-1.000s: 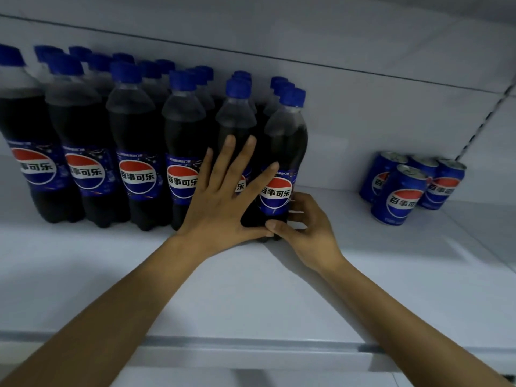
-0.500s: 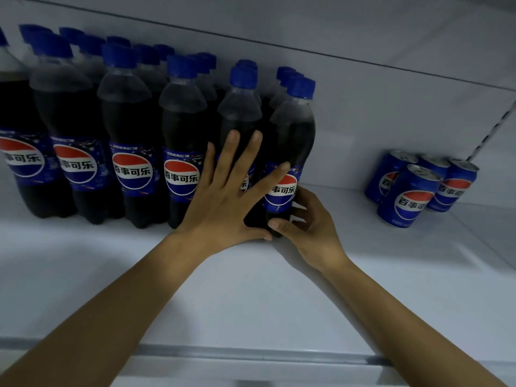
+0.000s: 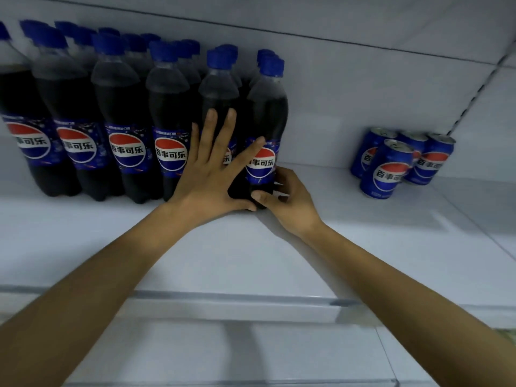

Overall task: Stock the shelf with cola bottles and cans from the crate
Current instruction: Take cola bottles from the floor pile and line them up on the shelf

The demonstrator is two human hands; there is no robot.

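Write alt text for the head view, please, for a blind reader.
The left hand presses a row of cola bottles while the right hand grips the end bottle near its base on a shelf. Further right stand cola cans.

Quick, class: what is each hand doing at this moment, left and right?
Left hand: open, fingers spread flat against the end bottle and its neighbour.
Right hand: closed, gripping the end bottle's base.

Dim white back panel point(image 3: 363, 88)
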